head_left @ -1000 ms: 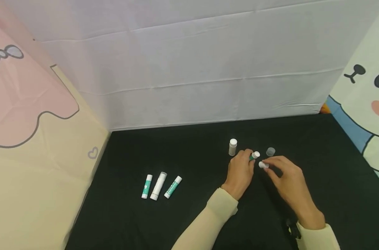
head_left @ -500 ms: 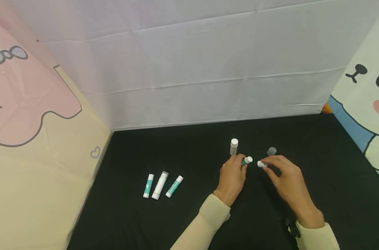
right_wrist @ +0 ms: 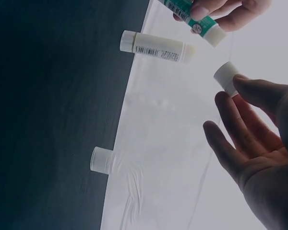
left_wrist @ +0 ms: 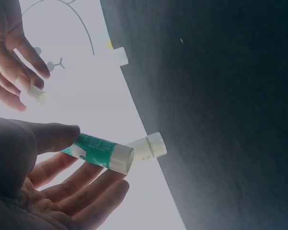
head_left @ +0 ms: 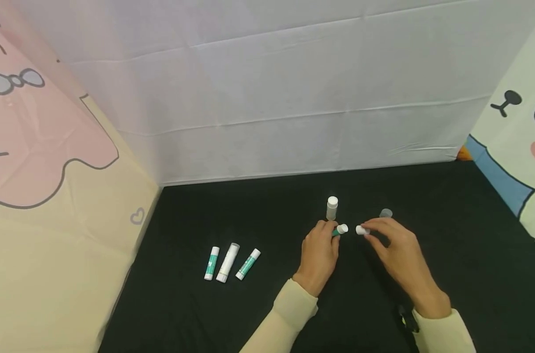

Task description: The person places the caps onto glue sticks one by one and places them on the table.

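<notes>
In the head view my left hand [head_left: 317, 252] holds a green-and-white glue stick [left_wrist: 99, 153], thumb on its label. The stick's white end [head_left: 342, 229] points toward my right hand [head_left: 395, 247]. Between thumb and fingertips that hand pinches a small white cap [right_wrist: 226, 76], a short gap away from the glue stick. Just beyond my left hand a larger white glue stick [head_left: 332, 208] stands upright. Behind my right fingers sits a translucent cap [right_wrist: 102, 160], partly hidden in the head view.
To the left on the black tabletop [head_left: 170, 314] lie a green glue stick [head_left: 212, 263], a large white glue stick [head_left: 228, 263] and another green glue stick [head_left: 248, 264]. A white cloth wall [head_left: 249, 147] rises behind; printed cloths flank both sides.
My left hand has moved left and nearer to me with the glue stick. My right hand has shifted slightly left, the white cap still pinched. The translucent cap is now more covered.
</notes>
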`<move>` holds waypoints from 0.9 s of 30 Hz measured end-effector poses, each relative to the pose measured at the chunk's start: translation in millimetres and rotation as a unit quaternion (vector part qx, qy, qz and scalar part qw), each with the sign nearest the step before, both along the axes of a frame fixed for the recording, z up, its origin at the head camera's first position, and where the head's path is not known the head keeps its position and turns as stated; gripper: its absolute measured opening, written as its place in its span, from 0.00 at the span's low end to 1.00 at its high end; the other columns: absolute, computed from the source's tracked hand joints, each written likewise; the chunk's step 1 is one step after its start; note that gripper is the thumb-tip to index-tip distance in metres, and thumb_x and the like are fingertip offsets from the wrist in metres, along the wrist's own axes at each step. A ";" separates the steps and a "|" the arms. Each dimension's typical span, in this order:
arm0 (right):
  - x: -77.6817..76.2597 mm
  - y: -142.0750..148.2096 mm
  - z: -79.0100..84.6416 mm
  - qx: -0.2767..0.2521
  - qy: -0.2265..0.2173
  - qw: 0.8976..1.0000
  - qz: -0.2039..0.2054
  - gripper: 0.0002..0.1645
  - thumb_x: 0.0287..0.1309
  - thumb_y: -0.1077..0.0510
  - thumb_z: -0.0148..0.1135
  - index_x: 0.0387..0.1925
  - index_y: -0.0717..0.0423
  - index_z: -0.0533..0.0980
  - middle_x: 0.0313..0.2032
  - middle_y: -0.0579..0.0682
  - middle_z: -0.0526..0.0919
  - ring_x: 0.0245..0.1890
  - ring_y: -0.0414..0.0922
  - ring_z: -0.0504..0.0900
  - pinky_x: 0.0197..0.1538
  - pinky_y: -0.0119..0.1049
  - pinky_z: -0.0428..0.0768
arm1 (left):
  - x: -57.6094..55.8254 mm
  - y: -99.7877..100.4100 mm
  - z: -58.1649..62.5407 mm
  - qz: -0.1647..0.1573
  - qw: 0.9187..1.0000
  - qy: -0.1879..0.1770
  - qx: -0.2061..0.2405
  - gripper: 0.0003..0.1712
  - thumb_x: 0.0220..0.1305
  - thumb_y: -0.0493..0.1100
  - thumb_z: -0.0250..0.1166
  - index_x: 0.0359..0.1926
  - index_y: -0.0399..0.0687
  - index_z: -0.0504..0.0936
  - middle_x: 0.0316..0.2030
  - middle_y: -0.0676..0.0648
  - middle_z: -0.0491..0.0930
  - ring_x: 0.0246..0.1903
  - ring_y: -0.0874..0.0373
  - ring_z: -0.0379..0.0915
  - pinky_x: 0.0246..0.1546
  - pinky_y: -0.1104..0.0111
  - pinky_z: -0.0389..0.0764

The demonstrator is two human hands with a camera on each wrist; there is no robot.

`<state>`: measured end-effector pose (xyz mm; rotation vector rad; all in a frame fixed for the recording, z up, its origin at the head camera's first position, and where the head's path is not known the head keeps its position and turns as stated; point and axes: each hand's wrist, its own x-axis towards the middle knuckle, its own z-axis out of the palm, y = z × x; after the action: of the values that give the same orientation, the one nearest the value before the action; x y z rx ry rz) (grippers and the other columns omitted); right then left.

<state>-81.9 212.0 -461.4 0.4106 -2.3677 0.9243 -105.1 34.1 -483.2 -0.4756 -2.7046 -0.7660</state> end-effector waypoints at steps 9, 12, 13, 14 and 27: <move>-2.3 -9.4 1.8 0.001 0.006 1.000 0.014 0.23 0.42 0.78 0.81 0.42 0.60 0.87 0.42 0.51 0.89 0.41 0.51 0.87 0.55 0.15 0.68 | 3.1 -9.9 1.4 0.009 1.000 0.012 -0.014 0.11 0.66 0.39 0.75 0.48 0.47 0.87 0.38 0.50 0.84 0.36 0.57 0.84 0.34 0.68 0.84; -3.6 -12.0 1.6 0.001 0.009 1.000 0.020 0.24 0.41 0.78 0.81 0.42 0.60 0.87 0.42 0.51 0.89 0.41 0.51 0.87 0.55 0.15 0.69 | 4.0 -12.4 2.0 0.009 1.000 0.016 -0.018 0.11 0.66 0.38 0.76 0.48 0.47 0.87 0.39 0.50 0.83 0.35 0.57 0.83 0.33 0.68 0.83; -4.1 -12.9 1.6 0.001 0.010 1.000 0.023 0.24 0.41 0.78 0.81 0.42 0.59 0.87 0.42 0.51 0.89 0.41 0.50 0.87 0.55 0.15 0.69 | 4.3 -13.2 2.2 0.009 1.000 0.017 -0.020 0.11 0.66 0.38 0.76 0.48 0.47 0.87 0.39 0.50 0.83 0.35 0.57 0.83 0.33 0.68 0.83; -4.5 -13.8 1.6 0.000 0.011 1.000 0.026 0.24 0.41 0.78 0.81 0.42 0.60 0.87 0.42 0.51 0.89 0.41 0.50 0.87 0.55 0.15 0.69 | 4.7 -14.2 2.3 0.010 1.000 0.018 -0.021 0.11 0.66 0.38 0.76 0.47 0.47 0.87 0.39 0.50 0.83 0.35 0.57 0.83 0.34 0.68 0.83; -8.2 -26.7 -0.1 -0.010 0.016 0.997 0.075 0.24 0.42 0.79 0.80 0.42 0.60 0.87 0.43 0.51 0.88 0.42 0.49 0.87 0.56 0.12 0.69 | 9.3 -27.1 0.5 0.026 0.999 0.024 -0.032 0.11 0.64 0.38 0.77 0.47 0.48 0.88 0.40 0.50 0.84 0.37 0.56 0.84 0.35 0.66 0.83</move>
<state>-90.2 185.3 -461.5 0.5964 -2.3212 1.0006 -95.8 7.0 -482.7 -0.4315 -2.6927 -0.6467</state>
